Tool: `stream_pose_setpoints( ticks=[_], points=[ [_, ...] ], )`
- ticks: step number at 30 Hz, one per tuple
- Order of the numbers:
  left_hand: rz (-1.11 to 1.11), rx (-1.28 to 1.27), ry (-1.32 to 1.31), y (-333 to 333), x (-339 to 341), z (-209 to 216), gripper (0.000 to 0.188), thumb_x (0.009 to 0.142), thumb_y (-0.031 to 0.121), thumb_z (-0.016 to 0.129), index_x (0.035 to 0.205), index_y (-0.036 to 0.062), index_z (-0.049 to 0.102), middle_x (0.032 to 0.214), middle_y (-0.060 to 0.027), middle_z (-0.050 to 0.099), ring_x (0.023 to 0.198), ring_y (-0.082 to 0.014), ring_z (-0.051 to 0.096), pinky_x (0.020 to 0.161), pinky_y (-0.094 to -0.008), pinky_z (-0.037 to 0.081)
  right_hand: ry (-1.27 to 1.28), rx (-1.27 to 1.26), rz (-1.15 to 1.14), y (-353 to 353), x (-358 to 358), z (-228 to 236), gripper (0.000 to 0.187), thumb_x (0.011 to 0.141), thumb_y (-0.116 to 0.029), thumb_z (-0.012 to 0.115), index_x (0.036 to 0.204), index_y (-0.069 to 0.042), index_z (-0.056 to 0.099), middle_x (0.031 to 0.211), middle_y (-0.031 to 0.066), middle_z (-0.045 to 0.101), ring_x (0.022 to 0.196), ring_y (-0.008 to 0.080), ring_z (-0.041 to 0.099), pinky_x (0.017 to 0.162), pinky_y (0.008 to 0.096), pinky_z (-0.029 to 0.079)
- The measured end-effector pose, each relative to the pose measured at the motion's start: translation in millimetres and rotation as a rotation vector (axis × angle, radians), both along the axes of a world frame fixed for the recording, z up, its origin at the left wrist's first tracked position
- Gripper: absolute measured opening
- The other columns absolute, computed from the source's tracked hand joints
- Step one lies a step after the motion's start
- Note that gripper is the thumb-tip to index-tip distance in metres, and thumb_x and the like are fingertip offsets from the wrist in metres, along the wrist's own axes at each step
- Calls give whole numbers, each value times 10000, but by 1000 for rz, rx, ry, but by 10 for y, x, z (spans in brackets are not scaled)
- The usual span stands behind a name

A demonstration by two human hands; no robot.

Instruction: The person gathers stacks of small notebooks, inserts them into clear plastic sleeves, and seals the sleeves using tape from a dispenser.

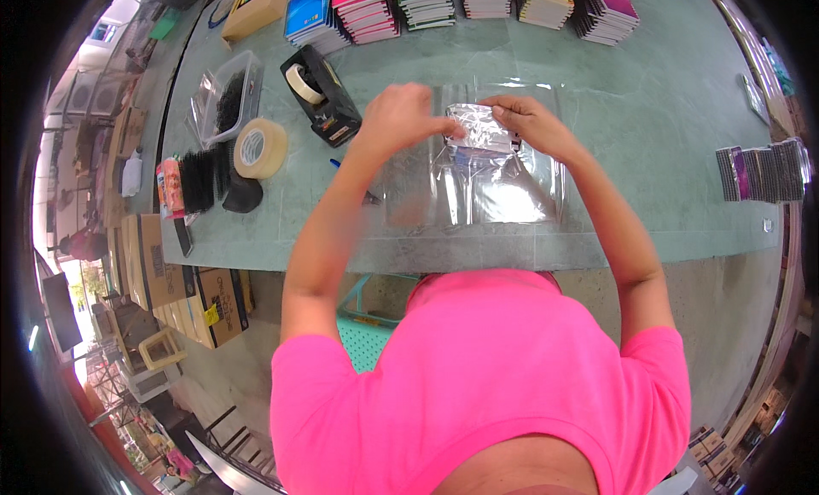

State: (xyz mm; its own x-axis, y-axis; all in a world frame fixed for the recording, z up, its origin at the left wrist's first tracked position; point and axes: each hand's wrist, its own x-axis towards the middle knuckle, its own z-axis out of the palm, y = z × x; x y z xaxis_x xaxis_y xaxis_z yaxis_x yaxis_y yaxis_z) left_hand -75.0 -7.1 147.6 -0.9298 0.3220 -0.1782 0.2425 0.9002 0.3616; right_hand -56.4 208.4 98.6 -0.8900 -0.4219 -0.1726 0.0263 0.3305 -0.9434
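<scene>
- The shiny silver packet (482, 124) lay above the green table (674, 102), in front of the person, over the upper part of some clear plastic sheets (512, 200).
- The right hand (531, 124) grasped the packet by its upper right edge, the thumb and fingers pinched together there.
- The left hand (399, 115) reached in from the other side, its fingertips at the packet's left edge; whether they gripped it or only rested against it, I could not tell.
- The clear plastic sheets spread flat beneath the packet and toward the person, with bright glare on their lower part.
- A pen (335, 163) with a blue end was partly hidden by the left forearm.
- To the left of the left hand stood a black tape dispenser (322, 102) with a pale roll in it.
- Farther left, a wide roll of tape (260, 149) lay near a clear plastic tub (251, 77) and some black bristles (198, 181).
- Along the far edge stood notebook stacks (421, 4) with blue, pink, green, red, yellow and purple covers.
- Near the right edge stood another stack (762, 172), mostly dark, with a purple band.
- Below the table at left were cardboard boxes (217, 303).
</scene>
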Motion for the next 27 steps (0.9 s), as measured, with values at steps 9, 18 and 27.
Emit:
stream_pose_setpoints(
  ticks=[9, 18, 27],
  points=[
    [53, 1050, -1195, 495, 1085, -1208, 553, 688, 259, 763, 1120, 4, 528, 916, -59, 620, 777, -132, 573, 686, -309, 481, 336, 422, 91, -317, -33, 644, 805, 601, -209, 792, 1296, -64, 412, 1128, 117, 567, 1066, 237, 542, 902, 338, 431],
    [87, 1266, -253, 174, 409, -909, 708, 611, 194, 837, 1178, 6, 458, 1112, -65, 527, 1032, -162, 503, 908, -291, 401, 286, -225, -242, 14, 335, -423, 715, 620, -223, 811, 1236, -59, 488, 1183, 80, 541, 1065, 177, 530, 940, 299, 397],
    [511, 1394, 26, 548, 244, -690, 454, 941, 410, 445, 895, -13, 603, 810, -61, 602, 778, -123, 546, 720, -257, 436, 232, -495, -527, -479, 216, -173, 302, 938, -261, 500, 934, 5, 642, 777, 7, 608, 701, 65, 484, 636, 219, 398]
  ],
)
